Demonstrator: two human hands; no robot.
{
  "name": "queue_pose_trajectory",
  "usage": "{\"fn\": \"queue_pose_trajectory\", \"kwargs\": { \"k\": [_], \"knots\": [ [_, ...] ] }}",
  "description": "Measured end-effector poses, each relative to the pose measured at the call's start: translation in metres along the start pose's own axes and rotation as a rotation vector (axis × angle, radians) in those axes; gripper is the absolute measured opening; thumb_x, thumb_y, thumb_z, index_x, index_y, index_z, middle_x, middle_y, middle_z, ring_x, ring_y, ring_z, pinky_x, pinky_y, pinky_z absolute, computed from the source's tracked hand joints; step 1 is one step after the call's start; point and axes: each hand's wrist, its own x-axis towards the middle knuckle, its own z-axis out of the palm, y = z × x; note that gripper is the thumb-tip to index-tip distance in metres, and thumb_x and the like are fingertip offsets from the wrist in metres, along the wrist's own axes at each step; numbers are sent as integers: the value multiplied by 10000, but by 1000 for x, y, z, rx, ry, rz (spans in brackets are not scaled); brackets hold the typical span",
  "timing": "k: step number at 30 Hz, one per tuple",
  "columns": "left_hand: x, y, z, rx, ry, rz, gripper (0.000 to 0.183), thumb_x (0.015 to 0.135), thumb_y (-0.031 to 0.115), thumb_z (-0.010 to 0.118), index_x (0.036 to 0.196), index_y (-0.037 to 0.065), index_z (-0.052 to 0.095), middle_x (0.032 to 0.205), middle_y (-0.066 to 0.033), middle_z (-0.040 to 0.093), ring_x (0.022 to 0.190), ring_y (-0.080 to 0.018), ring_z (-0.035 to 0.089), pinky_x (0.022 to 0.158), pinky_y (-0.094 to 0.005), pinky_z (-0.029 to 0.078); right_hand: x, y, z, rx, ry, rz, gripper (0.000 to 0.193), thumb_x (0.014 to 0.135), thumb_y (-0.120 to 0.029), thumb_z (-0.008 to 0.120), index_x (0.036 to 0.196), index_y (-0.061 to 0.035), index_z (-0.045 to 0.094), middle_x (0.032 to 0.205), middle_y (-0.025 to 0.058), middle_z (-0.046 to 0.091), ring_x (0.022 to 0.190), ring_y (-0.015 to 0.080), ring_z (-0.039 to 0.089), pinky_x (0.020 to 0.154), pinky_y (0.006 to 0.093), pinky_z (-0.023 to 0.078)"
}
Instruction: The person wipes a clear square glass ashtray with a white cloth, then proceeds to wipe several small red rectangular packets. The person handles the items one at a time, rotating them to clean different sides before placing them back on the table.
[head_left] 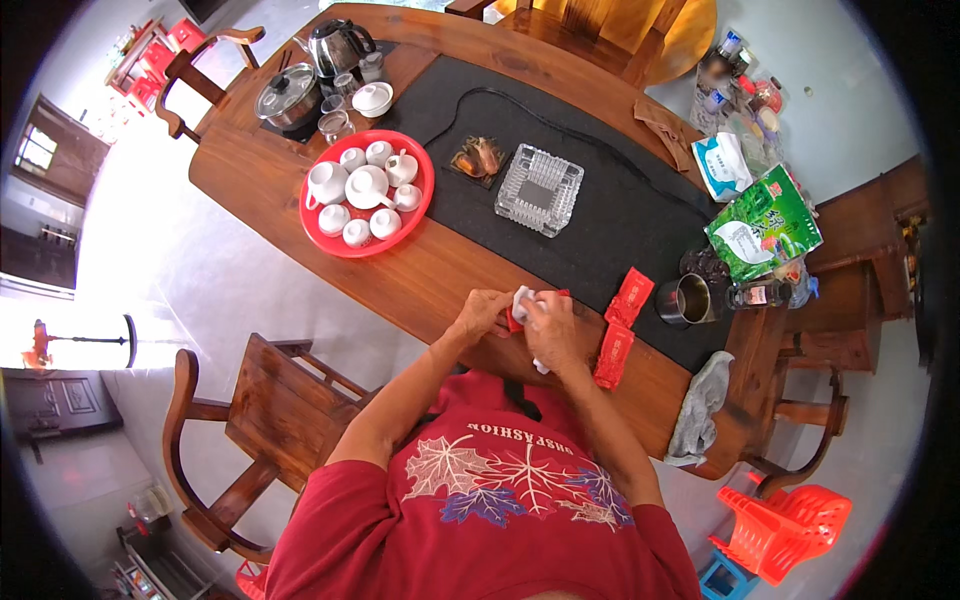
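Note:
At the near edge of the wooden table (450,290), my left hand (484,314) is closed on a small red packet (516,318), mostly covered by my fingers. My right hand (553,328) grips a crumpled white cloth (524,298) and presses it against that packet. One end of the cloth hangs below the right hand; whether it is fabric or tissue I cannot tell. To the right lie two more shiny red packets, one (629,296) on the black mat (620,220) and another (613,356) nearer me.
A red tray (428,200) of white teacups and a teapot stands left, with a kettle (340,46) and lidded pot (287,92) behind. A square glass ashtray (540,190) is mid-mat. Right are a metal cup (686,300), green bag (764,225) and grey rag (702,408).

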Motion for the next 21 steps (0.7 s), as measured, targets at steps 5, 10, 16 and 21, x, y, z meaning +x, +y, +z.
{"fn": "queue_pose_trajectory", "kwargs": {
  "k": [5,10,16,21],
  "knots": [
    [2,-6,1,-64,50,70,330,886,291,584,952,-28,634,817,-97,652,644,-189,636,524,-307,555,-16,9,11,78,-27,-215,318,702,-34,608,1008,-116,641,1049,69,536,917,289,490,797,387,429],
    [7,-8,4,-20,77,14,327,887,269,586,925,-53,630,799,-116,646,623,-197,636,492,-303,555,-50,21,-4,245,-265,-192,286,716,-38,588,987,-102,656,1014,74,552,908,303,504,784,396,437],
    [2,-6,10,88,153,72,321,881,246,591,927,-69,634,777,-106,638,607,-190,631,462,-293,553,-28,27,-36,191,75,60,280,731,-40,596,1009,-49,627,942,146,515,905,333,506,786,411,430],
    [-4,3,16,318,157,194,345,792,285,677,904,-41,662,773,-109,651,657,-198,648,504,-320,543,-21,36,-11,28,77,142,331,744,-73,627,1072,-48,589,962,130,501,890,317,506,780,418,437]
  ]
}}
